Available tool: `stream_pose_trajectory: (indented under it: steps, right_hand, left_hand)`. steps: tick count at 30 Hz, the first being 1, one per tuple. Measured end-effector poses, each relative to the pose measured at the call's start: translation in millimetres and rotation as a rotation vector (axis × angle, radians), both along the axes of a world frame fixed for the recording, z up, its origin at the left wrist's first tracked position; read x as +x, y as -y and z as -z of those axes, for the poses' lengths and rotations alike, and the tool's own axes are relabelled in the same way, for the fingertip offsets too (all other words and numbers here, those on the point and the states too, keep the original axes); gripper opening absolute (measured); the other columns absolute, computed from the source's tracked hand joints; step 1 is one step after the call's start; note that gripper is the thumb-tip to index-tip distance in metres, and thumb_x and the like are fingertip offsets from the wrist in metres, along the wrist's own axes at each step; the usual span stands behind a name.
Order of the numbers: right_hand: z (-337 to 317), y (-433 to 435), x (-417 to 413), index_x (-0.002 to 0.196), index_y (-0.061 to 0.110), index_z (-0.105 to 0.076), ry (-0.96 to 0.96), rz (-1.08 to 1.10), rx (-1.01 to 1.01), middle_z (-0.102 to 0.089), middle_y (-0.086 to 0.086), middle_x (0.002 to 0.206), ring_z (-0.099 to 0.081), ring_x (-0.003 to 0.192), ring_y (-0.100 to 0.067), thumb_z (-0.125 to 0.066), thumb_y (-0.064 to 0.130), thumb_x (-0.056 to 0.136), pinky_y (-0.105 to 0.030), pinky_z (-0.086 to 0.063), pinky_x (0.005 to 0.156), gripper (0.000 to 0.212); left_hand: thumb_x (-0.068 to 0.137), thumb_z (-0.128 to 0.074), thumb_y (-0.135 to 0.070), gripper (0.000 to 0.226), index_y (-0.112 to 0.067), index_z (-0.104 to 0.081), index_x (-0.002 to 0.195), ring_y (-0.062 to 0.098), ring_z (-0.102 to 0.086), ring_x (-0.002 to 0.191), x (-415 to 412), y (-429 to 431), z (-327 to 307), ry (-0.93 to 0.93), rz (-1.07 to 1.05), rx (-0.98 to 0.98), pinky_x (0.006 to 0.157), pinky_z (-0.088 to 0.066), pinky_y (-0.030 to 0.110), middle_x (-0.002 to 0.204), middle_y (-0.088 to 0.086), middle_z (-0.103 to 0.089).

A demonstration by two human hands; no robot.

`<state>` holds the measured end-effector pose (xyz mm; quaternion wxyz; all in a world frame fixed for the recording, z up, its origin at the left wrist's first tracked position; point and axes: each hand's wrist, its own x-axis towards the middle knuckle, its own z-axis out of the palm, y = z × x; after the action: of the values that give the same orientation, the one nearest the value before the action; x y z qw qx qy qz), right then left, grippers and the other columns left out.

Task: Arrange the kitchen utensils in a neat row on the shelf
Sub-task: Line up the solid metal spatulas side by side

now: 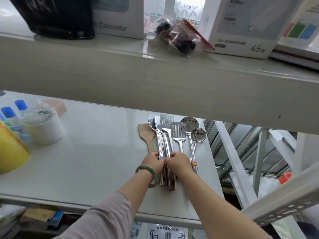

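At lower centre, the left hand (154, 162) and right hand (178, 162) pinch closed on adjoining steel utensil handles (164, 152), heads pointing up-frame along the shelf (96, 152).

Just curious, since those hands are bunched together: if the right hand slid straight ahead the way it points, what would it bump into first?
Probably the shorter slotted spatula: its handle runs out from under the right hand, so the hand would ride up it toward the blade. Depth is hard to judge here.

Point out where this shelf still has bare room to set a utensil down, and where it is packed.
Free: the wide bare shelf surface between the white tub and the wooden spatula, and the strip in front of the tub. Crowded: the metal utensils bunched by the right edge under both hands, and the left corner with bottles.
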<state>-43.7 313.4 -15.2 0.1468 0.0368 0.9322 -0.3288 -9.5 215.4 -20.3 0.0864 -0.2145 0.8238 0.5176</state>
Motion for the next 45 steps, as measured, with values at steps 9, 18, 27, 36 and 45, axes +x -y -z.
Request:
stream_pose_trajectory:
  steps: [9,18,27,36,45]
  right_hand:
    - [-2,8,2,0.109,0.008,-0.062,0.068,0.16,-0.358,-0.069,-0.012,0.097,-0.061,0.073,-0.024,-0.06,0.023,0.079,-0.03,-0.048,0.068,0.033]
    - [-8,28,12,0.068,0.014,-0.063,0.05,0.248,-0.708,-0.064,-0.011,0.07,-0.059,0.067,-0.025,-0.059,0.004,0.083,-0.039,-0.052,0.069,0.019]
    - [-8,68,22,0.077,0.011,-0.069,0.073,0.206,-0.839,-0.072,-0.009,0.073,-0.068,0.067,-0.024,-0.053,0.002,0.086,-0.036,-0.058,0.068,0.021]
    - [0,142,36,0.094,0.012,-0.071,0.019,0.094,-0.83,-0.076,-0.009,0.09,-0.073,0.081,-0.023,-0.059,0.006,0.085,-0.036,-0.059,0.076,0.017]
    - [15,243,65,0.095,0.018,-0.072,-0.001,0.044,-0.717,-0.076,0.0,0.088,-0.072,0.082,-0.016,-0.067,0.023,0.077,-0.04,-0.058,0.083,0.02]
  left_hand:
    - [0.087,-0.055,-0.022,0.047,-0.011,-0.044,0.131,0.02,-0.059,0.097,-1,6,-5,-0.014,-0.088,0.185,0.074,-0.045,0.023,0.125,0.008,-0.06]
    - [0.087,-0.053,-0.021,0.045,-0.011,-0.045,0.13,0.027,-0.061,0.106,5,12,-9,-0.14,-0.223,0.145,0.095,-0.048,0.039,0.124,0.009,-0.061]
    - [0.087,-0.055,-0.018,0.039,-0.011,-0.049,0.125,0.027,-0.061,0.104,13,50,-12,-0.268,-0.258,0.039,0.083,-0.043,0.028,0.118,0.008,-0.064]
    - [0.088,-0.055,-0.024,0.039,-0.015,-0.051,0.126,0.025,-0.063,0.1,36,122,-6,-0.302,-0.31,0.06,0.087,-0.05,0.033,0.115,0.008,-0.066]
    - [0.089,-0.053,-0.021,0.033,-0.015,-0.054,0.122,0.021,-0.06,0.089,71,218,4,-0.303,-0.38,0.061,0.079,-0.046,0.028,0.106,0.005,-0.067]
